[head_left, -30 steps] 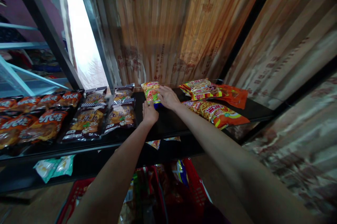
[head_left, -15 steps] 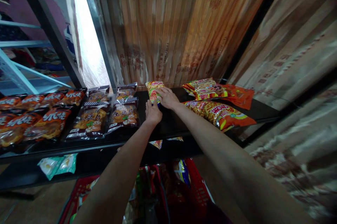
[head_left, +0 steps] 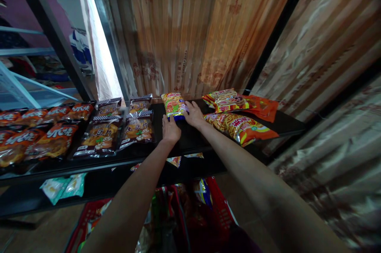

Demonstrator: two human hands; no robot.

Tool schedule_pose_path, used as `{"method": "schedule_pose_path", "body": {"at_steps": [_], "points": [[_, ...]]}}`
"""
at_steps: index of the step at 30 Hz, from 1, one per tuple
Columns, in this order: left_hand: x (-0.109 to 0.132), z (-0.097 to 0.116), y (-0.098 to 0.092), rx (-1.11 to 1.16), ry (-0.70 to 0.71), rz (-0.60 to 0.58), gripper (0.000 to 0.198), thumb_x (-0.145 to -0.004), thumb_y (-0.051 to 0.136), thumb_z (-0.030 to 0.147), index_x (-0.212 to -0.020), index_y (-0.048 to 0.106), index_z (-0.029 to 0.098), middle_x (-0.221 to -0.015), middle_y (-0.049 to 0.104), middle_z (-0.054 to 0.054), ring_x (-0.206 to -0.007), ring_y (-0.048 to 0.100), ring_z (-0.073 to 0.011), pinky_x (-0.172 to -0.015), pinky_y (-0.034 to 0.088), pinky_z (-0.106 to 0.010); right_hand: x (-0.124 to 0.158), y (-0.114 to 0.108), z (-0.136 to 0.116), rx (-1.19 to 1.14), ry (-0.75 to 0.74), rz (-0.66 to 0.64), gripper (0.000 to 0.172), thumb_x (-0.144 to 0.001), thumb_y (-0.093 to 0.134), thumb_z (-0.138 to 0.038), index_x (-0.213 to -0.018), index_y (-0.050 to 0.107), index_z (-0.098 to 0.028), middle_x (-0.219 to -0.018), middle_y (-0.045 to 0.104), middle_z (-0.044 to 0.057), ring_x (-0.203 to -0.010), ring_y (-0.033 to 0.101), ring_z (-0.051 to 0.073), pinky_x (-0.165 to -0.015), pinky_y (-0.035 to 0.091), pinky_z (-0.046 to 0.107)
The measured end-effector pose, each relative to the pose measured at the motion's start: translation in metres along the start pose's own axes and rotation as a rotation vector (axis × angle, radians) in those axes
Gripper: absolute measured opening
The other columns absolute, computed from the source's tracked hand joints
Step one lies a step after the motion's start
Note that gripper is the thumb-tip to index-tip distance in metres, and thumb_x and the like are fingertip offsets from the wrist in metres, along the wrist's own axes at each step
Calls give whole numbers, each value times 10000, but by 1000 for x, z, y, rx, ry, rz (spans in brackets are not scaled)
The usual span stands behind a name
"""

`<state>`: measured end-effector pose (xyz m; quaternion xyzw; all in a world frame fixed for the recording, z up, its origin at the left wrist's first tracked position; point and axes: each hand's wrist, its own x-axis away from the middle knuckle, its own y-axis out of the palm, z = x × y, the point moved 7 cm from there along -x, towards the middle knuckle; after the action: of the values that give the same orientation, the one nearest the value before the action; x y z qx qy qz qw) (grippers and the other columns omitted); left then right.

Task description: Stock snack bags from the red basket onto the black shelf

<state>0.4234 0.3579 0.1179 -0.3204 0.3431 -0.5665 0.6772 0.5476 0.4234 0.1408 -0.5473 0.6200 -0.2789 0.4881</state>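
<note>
A yellow snack bag (head_left: 173, 104) with a blue lower edge lies on the black shelf (head_left: 187, 138), near its back. My left hand (head_left: 171, 130) is at the bag's front left corner, its fingers stretched out and the tips at the edge. At the bag's right side is my right hand (head_left: 195, 115), fingers spread and touching or almost touching it. Neither hand is wrapped round the bag. To the left lie brown potato chip bags (head_left: 138, 128); on the right is a larger yellow and orange snack bag (head_left: 242, 126).
Orange and black snack bags (head_left: 61, 136) fill the shelf's left end. Red and yellow noodle-like packs (head_left: 226, 100) and orange packets (head_left: 263, 107) lie at the back right. Green packets (head_left: 64, 186) rest on a lower shelf. Below stands a red basket (head_left: 222, 205) of packaged goods. A curtain (head_left: 178, 39) hangs behind.
My right hand has slid off the top of the yellow bag to its right side, uncovering more of its front. My left hand stays at the front edge. The view has shifted slightly.
</note>
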Motion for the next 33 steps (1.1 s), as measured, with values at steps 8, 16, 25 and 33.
{"method": "schedule_pose_path", "body": {"at_steps": [8,16,25,33], "points": [[2,-2,-3,94,6,-16,629,-785,463,83,-1404,357,39,-1513,268,-228,-1415,239,-293,-1145,239,-370,9,17,-3,71,-200,-134,708,-807,614,-186,-1434,326,-344,-1553,220,78,-1352,356,287,-1081,328,447],[1,-1,-2,113,27,-24,603,-746,491,62,-1343,427,1,-1466,335,-261,-1396,279,-305,-1142,232,-378,-2,7,2,-114,-160,-28,505,-819,545,-159,-1318,496,-218,-1330,539,85,-1223,507,194,-1043,390,337],[0,-4,-2,113,19,-20,604,-754,499,70,-1350,419,12,-1478,321,-253,-1401,270,-306,-1143,231,-368,-18,8,31,-269,120,0,472,-772,630,-223,-1230,584,-115,-1213,645,124,-1100,614,216,-944,461,297],[11,7,-22,403,6,97,550,-847,465,152,-1386,379,81,-1502,315,-193,-1423,225,-248,-1157,194,-354,-12,-13,19,-358,59,165,335,-840,496,-171,-1133,656,-144,-1104,705,64,-984,657,177,-889,502,301]]}}
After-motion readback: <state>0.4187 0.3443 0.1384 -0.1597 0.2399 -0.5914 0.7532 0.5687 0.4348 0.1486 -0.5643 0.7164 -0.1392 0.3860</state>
